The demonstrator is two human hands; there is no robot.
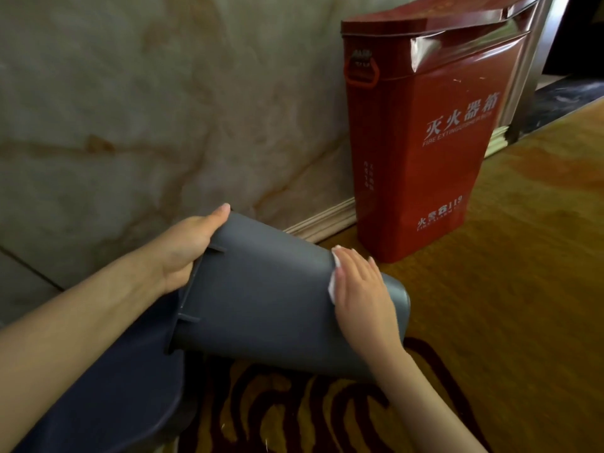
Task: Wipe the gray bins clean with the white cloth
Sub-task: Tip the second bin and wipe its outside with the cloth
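Observation:
A gray plastic bin [261,295] lies tipped on its side above the carpet, its base pointing right. My left hand [186,243] grips the bin's rim at the upper left. My right hand [362,289] lies flat on the bin's side near the base, pressing the white cloth [332,286] against it. Only a thin edge of the cloth shows past my fingers. A second dark gray bin or lid [130,387] sits under my left forearm at the lower left, mostly hidden.
A red fire extinguisher box [431,132] stands against the marble wall [147,109] just behind and to the right of the bin. Yellow and dark red patterned carpet [506,289] covers the floor. A wooden skirting [327,220] runs along the wall's foot.

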